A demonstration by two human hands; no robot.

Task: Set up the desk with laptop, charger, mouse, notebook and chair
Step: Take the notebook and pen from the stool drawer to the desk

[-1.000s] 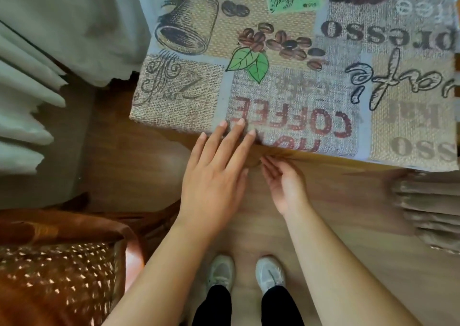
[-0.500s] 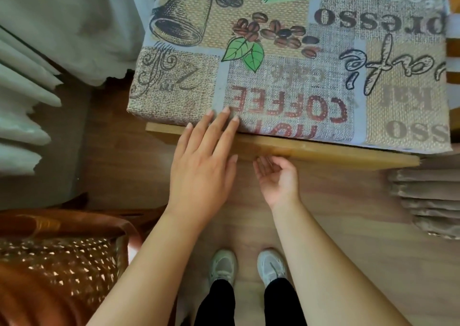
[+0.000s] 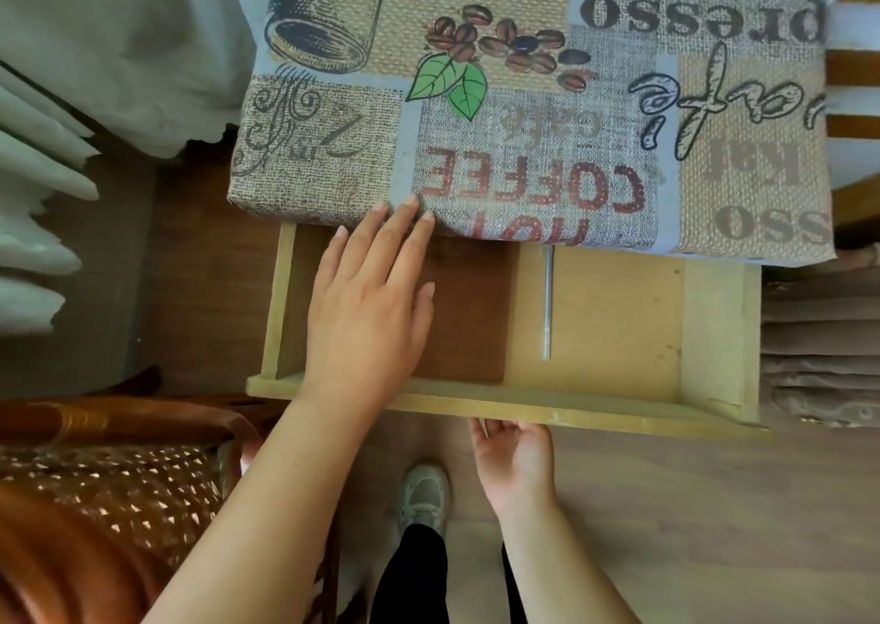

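Worktop (image 3: 547, 113) under a coffee-print burlap-look cloth, set by white curtains (image 3: 95, 51). Its pale wooden drawer (image 3: 619, 416) stands pulled out. Inside: a flat brown rectangular notebook (image 3: 469, 309) lying left of centre, and a slim silver pen (image 3: 547, 304) just beside it, apart. Left hand (image 3: 366, 309) hovers over the drawer, fingers straight, holding nothing, fingertips (image 3: 409, 202) touching the cloth's edge. Right hand (image 3: 516, 452) sits under the drawer's front board, fingers curled up at it; grip hidden, cannot tell. Brown woven-seat chair (image 3: 109, 495) at lower left.
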